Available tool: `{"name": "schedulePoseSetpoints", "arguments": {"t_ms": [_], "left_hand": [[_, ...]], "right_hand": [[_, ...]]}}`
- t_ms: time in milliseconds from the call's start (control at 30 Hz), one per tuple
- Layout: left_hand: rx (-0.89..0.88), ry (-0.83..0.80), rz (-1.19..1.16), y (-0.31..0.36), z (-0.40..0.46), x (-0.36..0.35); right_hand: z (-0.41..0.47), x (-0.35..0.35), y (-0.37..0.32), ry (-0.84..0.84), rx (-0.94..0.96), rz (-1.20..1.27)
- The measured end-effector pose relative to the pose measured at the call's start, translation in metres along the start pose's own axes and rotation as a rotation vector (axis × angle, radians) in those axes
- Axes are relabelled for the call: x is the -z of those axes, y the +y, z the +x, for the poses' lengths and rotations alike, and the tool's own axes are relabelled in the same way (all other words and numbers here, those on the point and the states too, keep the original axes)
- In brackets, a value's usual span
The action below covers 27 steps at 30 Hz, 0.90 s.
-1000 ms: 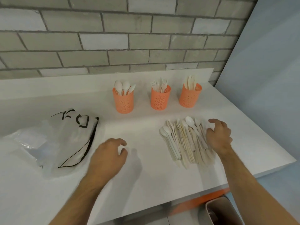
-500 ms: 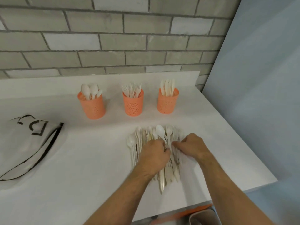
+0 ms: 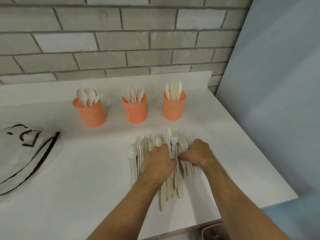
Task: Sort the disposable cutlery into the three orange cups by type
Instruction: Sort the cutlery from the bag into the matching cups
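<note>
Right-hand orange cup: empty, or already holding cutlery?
Already holding cutlery. Several knives stand upright in the right-hand orange cup, their blades rising above its rim.

Three orange perforated plastic cups [image 3: 135, 109]; cream-white disposable cutlery pile [image 3: 138, 153]; white desk [image 3: 86, 170]; grey brick wall [image 3: 110, 40]; black-lettered translucent bag [image 3: 22, 153] at the left edge.

A wall of grey bricks [image 3: 110, 40] with darker joints stands behind the white counter [image 3: 69, 170]. The counter has a low white upstand [image 3: 103, 84] along its back edge. At the right edge a smooth pale blue wall [image 3: 277, 101] rises. Under the front edge an orange strip [image 3: 211, 223] shows. The light is soft and even, with weak shadows
</note>
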<state>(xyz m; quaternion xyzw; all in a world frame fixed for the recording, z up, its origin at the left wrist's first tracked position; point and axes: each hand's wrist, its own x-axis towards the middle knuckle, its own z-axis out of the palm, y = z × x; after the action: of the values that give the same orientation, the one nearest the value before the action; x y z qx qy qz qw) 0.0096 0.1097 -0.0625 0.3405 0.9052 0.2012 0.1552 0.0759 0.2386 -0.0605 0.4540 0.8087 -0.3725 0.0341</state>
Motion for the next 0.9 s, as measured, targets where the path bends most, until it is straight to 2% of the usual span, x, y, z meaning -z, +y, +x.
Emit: {"name": "schedulePoseSetpoints", "arguments": {"t_ms": [233,433,567,800,900], "left_hand": [[-0.035,-0.003,0.019,0.001,0.003,0.001],[-0.055,-0.020,-0.016,0.004,0.003,0.001],[-0.082,0.019,-0.082,0.009,0.001,0.002],[-0.121,0.047,-0.369,0.009,-0.001,0.003],[-0.066,0.081,-0.654,0.005,-0.001,0.012]], "right_hand": [[0.003,-0.010,-0.010,-0.042,-0.023,0.101],[-0.002,-0.010,-0.011,-0.188,-0.064,0.368],[-0.008,-0.012,-0.007,-0.214,-0.026,0.606],[-0.009,-0.004,-0.007,-0.196,0.102,0.718],[-0.014,0.004,-0.011,-0.236,0.139,0.828]]}}
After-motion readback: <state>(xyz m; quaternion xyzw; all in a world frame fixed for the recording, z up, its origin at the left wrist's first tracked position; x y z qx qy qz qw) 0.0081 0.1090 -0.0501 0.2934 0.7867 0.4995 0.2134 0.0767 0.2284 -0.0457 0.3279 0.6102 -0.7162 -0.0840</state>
